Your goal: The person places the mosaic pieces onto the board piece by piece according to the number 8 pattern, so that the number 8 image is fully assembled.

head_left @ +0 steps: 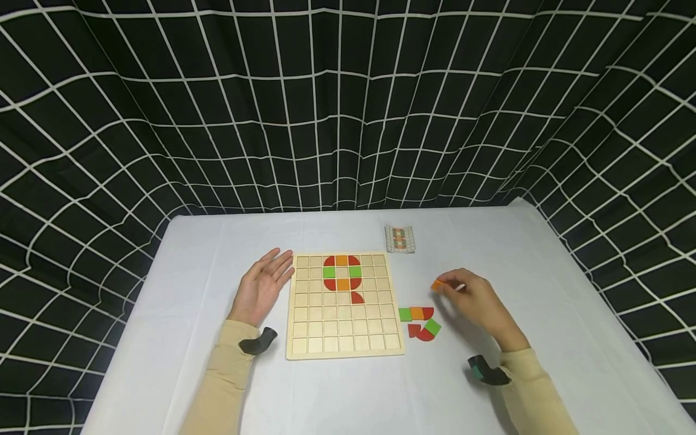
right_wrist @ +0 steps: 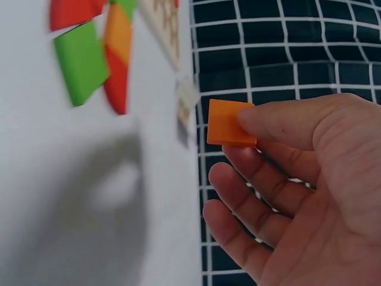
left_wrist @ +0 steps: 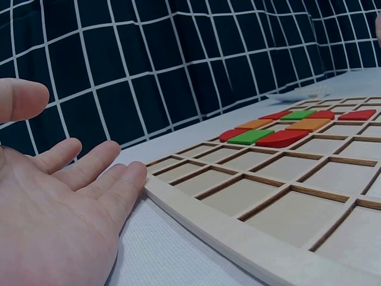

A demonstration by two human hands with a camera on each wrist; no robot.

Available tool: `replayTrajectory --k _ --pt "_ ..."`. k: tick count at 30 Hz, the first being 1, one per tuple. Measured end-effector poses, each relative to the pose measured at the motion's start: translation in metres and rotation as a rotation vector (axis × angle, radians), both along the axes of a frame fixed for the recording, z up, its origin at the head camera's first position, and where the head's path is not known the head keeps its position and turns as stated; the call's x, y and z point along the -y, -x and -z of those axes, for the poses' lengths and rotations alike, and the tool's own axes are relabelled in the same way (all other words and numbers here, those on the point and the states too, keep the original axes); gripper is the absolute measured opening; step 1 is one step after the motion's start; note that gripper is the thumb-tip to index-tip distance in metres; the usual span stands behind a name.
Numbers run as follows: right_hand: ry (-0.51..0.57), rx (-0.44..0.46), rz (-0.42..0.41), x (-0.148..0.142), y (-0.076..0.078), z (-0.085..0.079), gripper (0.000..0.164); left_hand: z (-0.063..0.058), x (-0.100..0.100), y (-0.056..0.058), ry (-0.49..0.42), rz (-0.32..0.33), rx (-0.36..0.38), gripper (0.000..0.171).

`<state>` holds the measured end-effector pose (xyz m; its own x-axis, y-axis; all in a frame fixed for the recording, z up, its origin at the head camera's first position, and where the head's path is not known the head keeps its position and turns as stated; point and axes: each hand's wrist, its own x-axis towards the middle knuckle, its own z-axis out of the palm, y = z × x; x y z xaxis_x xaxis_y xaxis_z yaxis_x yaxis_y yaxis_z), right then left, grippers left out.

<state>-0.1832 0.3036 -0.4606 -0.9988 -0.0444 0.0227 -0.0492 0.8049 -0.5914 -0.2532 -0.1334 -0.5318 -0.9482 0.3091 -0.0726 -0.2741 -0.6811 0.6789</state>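
Between thumb and fingers my right hand [head_left: 478, 305] pinches an orange square tile [right_wrist: 229, 123], held above the table to the right of the board. My left hand [head_left: 263, 290] lies palm up with straight fingers, its fingertips at the left edge of the wooden grid board [head_left: 323, 329]. Near the board's top, red quarter-round, orange and green tiles form a ring, including a green square [head_left: 328, 272]. Just below the ring, a single red quarter-round tile [head_left: 356, 298] sits in a cell.
Right of the board lie loose tiles: a row with a green square [head_left: 405, 314], an orange one [head_left: 417, 313] and a red quarter-round, plus a smaller group with another green square [head_left: 432, 327]. Behind them rests a pattern card [head_left: 399, 239]. A black gridded curtain [head_left: 326, 103] surrounds the white table.
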Motion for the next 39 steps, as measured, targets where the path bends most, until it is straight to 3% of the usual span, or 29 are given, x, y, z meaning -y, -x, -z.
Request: replayTrajectory --k 5,15,30,39 --pt "0.029 -0.045 -0.037 0.013 0.007 -0.014 0.013 -0.001 0.000 0.000 0.006 -0.005 0.000 0.056" --pt "0.113 -0.047 -0.119 0.053 0.024 -0.040 0.012 0.000 -0.001 -0.001 -0.003 -0.013 0.010 0.056" --pt "0.183 -0.063 -0.237 0.106 0.043 -0.043 0.010 0.000 0.001 -0.001 0.013 -0.012 0.008 0.055" --pt "0.233 0.015 -0.280 0.130 0.050 -0.033 0.013 0.000 0.000 0.000 0.010 -0.010 0.021 0.055"
